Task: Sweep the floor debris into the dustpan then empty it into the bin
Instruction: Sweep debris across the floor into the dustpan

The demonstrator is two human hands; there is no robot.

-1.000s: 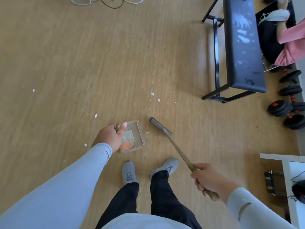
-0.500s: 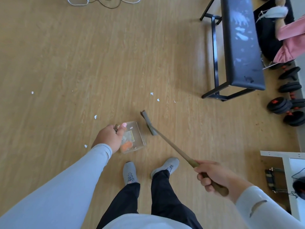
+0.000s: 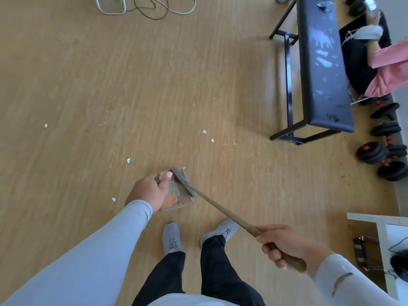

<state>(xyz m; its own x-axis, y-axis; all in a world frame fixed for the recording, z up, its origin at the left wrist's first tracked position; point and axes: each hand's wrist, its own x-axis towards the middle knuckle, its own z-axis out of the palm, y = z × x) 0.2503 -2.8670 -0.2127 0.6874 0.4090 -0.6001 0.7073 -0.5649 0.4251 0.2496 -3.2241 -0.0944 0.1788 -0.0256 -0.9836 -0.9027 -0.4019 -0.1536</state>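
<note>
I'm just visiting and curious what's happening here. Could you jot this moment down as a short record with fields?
activity: a person sweeps floor debris into a dustpan
left hand: grips the clear dustpan low at the floor
right hand: grips the broom handle
broom head: lies across the dustpan's mouth
in dustpan: an orange scrap
paper scraps on floor: several white bits, such as one ahead and one left of the sleeve
nearby: black bench, dumbbells, cables
bin: not in view
</note>
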